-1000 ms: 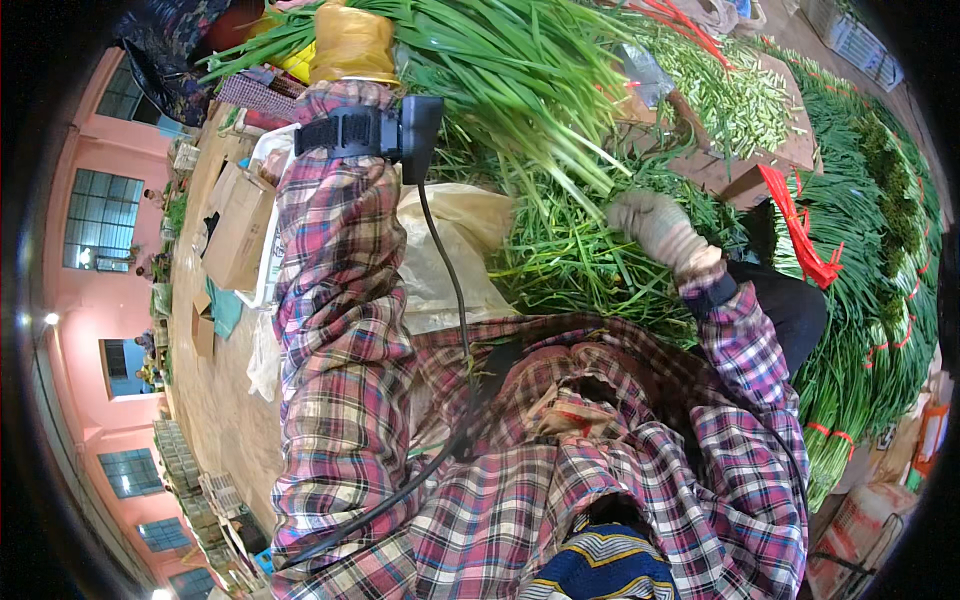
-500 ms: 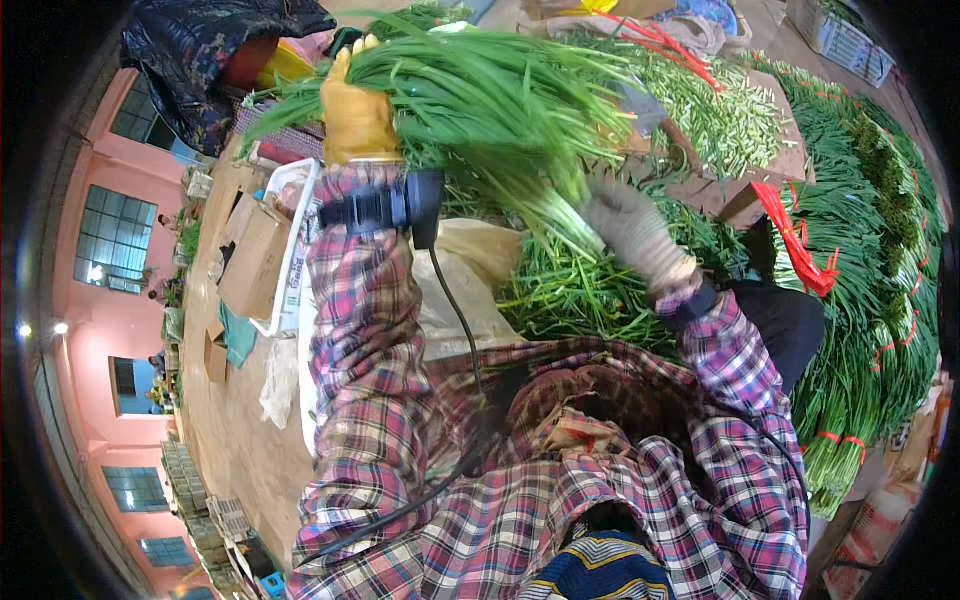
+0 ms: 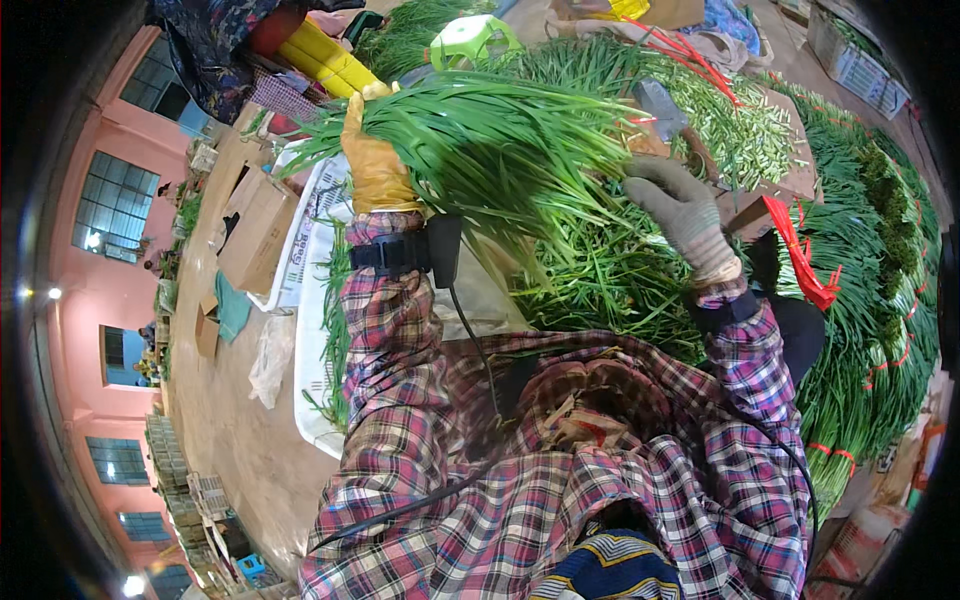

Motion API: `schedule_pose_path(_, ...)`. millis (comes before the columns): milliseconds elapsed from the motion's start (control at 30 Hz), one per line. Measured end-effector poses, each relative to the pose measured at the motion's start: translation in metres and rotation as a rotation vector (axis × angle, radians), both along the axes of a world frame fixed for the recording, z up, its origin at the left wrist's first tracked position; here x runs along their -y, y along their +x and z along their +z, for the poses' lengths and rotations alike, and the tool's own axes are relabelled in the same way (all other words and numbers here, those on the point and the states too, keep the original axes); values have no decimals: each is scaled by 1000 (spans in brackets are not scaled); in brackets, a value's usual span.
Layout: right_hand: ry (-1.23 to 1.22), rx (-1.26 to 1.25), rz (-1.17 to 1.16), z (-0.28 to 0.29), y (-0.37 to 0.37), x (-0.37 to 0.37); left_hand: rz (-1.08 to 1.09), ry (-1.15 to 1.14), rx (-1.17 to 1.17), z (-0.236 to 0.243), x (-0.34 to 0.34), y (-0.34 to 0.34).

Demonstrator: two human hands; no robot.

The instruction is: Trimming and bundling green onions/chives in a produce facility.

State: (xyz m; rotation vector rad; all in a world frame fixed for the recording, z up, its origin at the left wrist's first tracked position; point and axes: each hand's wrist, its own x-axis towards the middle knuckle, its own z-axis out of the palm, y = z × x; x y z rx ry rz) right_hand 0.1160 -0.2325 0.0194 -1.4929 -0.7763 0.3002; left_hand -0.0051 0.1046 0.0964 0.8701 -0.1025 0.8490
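Observation:
A thick bunch of garlic chives (image 3: pixel 500 140) stretches across the upper middle of the view, leaf tips to the left and pale stem ends to the right. My left hand (image 3: pixel 378 160), in an orange-yellow glove, is closed around its leafy part. My right hand (image 3: pixel 682 212), in a grey knit glove, is beside the stem ends with its fingers parted and nothing visible between them. Whether its fingertips touch the stems I cannot tell. Beneath the bunch lies a heap of loose chives (image 3: pixel 610 290).
Tied chive bundles (image 3: pixel 850 250) are stacked along the right. Cut stem pieces (image 3: pixel 745 140) cover a board, beside red ties (image 3: pixel 800 255) and a metal blade (image 3: pixel 658 105). A white crate (image 3: pixel 312 400) stands left of my forearm, near a cardboard box (image 3: pixel 258 230). A green-white stool (image 3: pixel 472 40) is behind.
My right hand has moved right, away from under the stems, and its fingers have parted. The held bunch now lies more level, its drooping stems raised to the right.

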Motion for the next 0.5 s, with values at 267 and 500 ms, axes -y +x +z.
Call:
schedule_pose_path(267, -778, 232, 337, -37, -61, -29, -253, -2, 115, 9, 11, -15)
schedule_pose_path(500, -219, -378, -139, -77, 42, 59, -337, -31, 164, -14, -20, 2)
